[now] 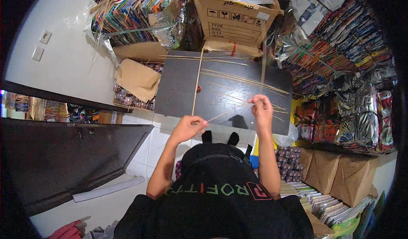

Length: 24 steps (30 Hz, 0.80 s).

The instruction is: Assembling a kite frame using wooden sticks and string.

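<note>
Over the near edge of a dark grey low table point(178, 90), my left hand point(187, 127) is closed, its thumb and fingertips pinching one end of a thin bamboo stick point(221, 115). The stick slants up to the right toward my right hand point(261, 105), whose fingertips are pressed together at its other end. Several loose bamboo sticks point(238, 78) lie across the tabletop beyond and beside my right hand. Another long stick point(197, 84) runs from front to back at the left. A small red object point(199, 88) lies beside it, too small to name.
A cardboard box point(231, 24) stands behind the table. Dense stacks of colourful packets point(140, 14) rise at the back left, with more packets point(335, 39) on the right. Brown paper point(138, 80) lies left of the table. Wrapped brown parcels point(329, 171) sit at the lower right.
</note>
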Each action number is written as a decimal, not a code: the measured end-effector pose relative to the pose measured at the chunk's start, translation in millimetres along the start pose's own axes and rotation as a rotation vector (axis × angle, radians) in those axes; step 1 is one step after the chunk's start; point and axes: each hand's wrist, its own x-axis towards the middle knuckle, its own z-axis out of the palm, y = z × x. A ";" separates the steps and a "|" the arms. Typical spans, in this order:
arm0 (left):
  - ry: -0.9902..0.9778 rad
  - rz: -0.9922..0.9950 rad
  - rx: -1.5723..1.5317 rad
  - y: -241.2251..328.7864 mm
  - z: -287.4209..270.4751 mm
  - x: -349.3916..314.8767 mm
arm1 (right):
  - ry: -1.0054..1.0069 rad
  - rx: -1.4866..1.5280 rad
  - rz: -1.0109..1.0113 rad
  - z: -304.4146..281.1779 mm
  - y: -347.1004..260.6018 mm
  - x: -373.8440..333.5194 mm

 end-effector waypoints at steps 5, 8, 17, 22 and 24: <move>0.131 -0.075 0.239 -46.8 -64.1 -36.7 | 0.132 0.006 -0.026 -13.3 8.1 7.1; 0.319 -0.151 0.416 -70.9 -84.1 -48.1 | 0.134 -0.048 -0.018 1.2 10.7 -0.3; 0.515 -0.123 0.610 -76.2 -124.5 -59.9 | 0.156 0.018 0.007 32.2 24.9 -8.6; 0.373 0.081 0.005 -78.9 -139.5 -60.0 | 0.184 0.207 0.158 23.6 18.8 -9.0; 0.365 0.094 -0.008 -76.7 -138.3 -56.8 | 0.185 0.235 0.161 20.6 18.2 -10.5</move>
